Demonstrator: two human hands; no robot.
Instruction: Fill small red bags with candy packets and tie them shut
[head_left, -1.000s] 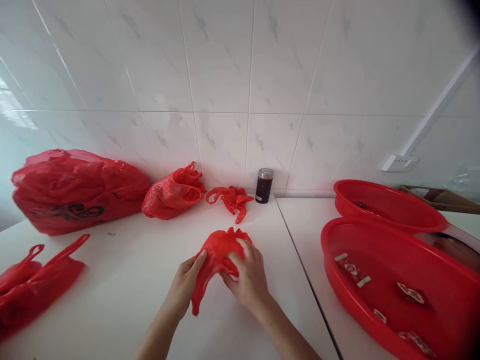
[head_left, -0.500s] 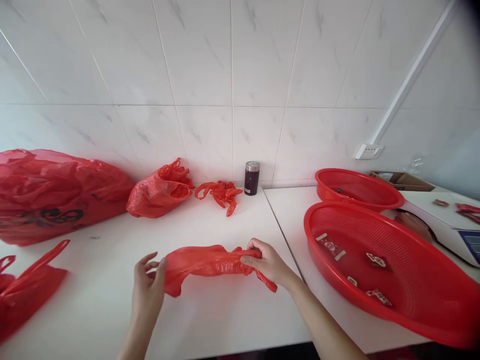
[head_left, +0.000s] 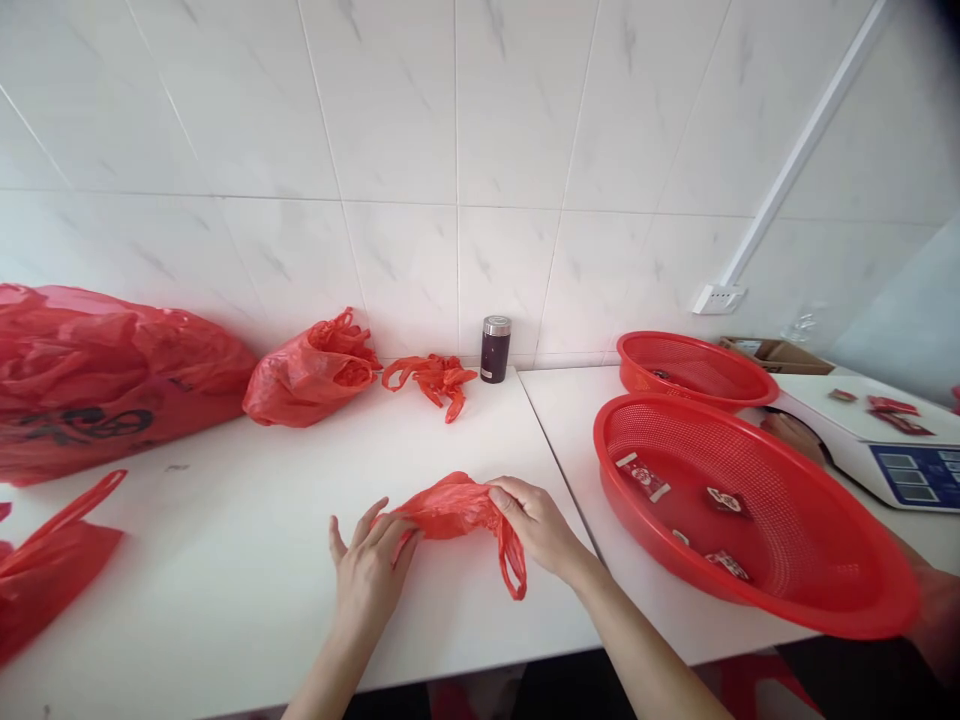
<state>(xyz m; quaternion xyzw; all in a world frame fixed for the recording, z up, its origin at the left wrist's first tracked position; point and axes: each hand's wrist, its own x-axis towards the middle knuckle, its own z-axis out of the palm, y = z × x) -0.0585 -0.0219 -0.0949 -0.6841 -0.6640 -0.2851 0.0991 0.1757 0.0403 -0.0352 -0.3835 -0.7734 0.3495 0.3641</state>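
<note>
I have the right hand (head_left: 541, 525) pinched tight on the handle end of a red bag (head_left: 454, 505), above the tabletop (head_left: 240, 590) near its front edge. The left hand's (head_left: 371, 575) fingers fan out at the bag's other end; I can't tell their grip. Half a second ago the bag stretched longer. A tumbler (head_left: 494, 352) stands at the back edge; rightward, a big basket (head_left: 847, 545) partly blocks a scale (head_left: 919, 475).

Over the head camera I see my bare left forearm (head_left: 328, 668) and bare right forearm (head_left: 637, 635) slanting inward. My bare left hand (head_left: 371, 572) shows its back, outermost finger lifted; my bare right hand (head_left: 538, 525) pinches, thumb against curled fingers, wrist nearly straight.
</note>
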